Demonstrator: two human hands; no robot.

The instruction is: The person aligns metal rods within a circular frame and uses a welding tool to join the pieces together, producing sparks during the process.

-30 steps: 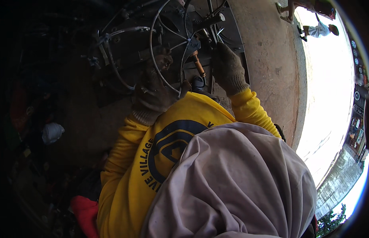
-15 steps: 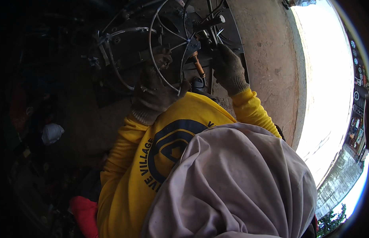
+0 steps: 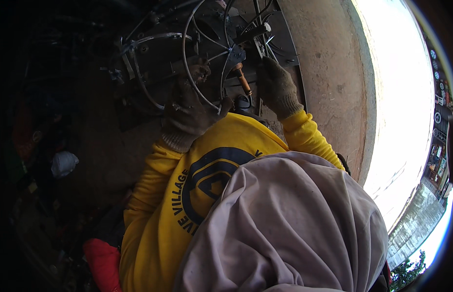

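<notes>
My left hand [image 3: 187, 109], in a dark worn glove, is closed around the lower part of a thin round metal hoop [image 3: 184, 53]. Thin rods join the hoop to a small dark plate [image 3: 232, 57], forming a wheel-like frame. My right hand [image 3: 279, 87], also gloved, grips what looks like a hammer [image 3: 254, 33], its dark head ending in a pale, worn face. The hammer head is just right of the frame's plate; I cannot tell whether they touch. An orange-handled tool [image 3: 243, 80] with a dark cable lies between my hands.
A dark metal table [image 3: 289, 41] lies under the work, its right edge beside my right hand. Another curved metal piece [image 3: 143, 85] is on the left. Brown floor [image 3: 328, 73] extends to the right. A white bundle [image 3: 64, 164] lies in shadow at left.
My right hand and the hammer have shifted slightly left and toward me. The left hand and the hoop stay almost still.
</notes>
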